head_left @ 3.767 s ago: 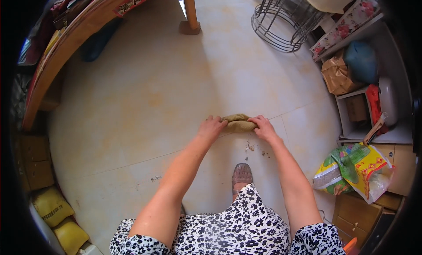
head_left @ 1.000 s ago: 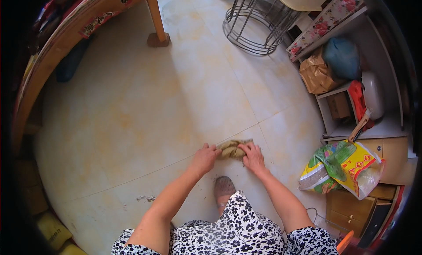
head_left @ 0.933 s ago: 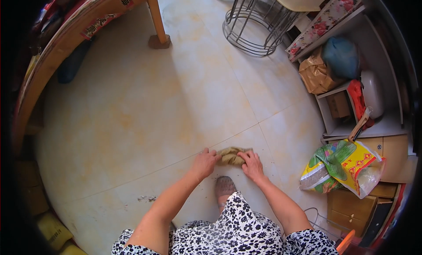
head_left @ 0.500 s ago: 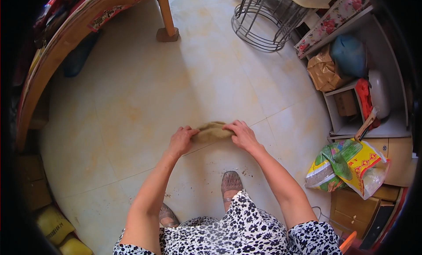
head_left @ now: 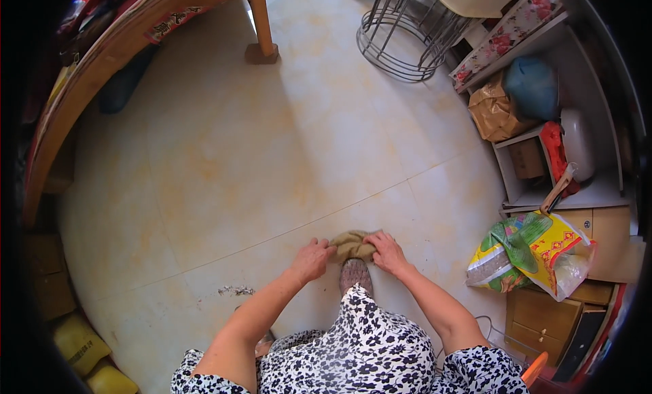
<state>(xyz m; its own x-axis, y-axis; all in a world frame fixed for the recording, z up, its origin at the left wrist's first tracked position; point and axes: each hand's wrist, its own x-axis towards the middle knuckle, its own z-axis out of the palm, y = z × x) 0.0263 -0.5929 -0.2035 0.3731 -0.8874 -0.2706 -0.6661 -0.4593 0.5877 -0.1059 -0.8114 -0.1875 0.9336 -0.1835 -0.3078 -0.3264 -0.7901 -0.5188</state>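
Note:
An olive-brown cloth (head_left: 350, 246) is stretched low against the tiled floor (head_left: 224, 190), just in front of my right shoe (head_left: 354, 274). My left hand (head_left: 313, 259) grips its left end with bent fingers. At the other end, my right hand (head_left: 389, 252) pinches the cloth between thumb and fingers. To the left of my left forearm, a short line of dark crumbs (head_left: 236, 290) lies on the tiles. My left shoe is mostly hidden behind that forearm.
On the right, a colourful plastic sack (head_left: 530, 255) leans by a low cabinet (head_left: 543, 323) and open shelves holding bags. A round wire stand (head_left: 401, 44) is at the far right. A wooden table leg (head_left: 259, 27) is at the far left. Yellow bags (head_left: 78, 343) lie near left.
Both hands have drawn the cloth nearer to my feet and slightly to the right. Crumbs scattered around my shoes before now show as a short line at the left.

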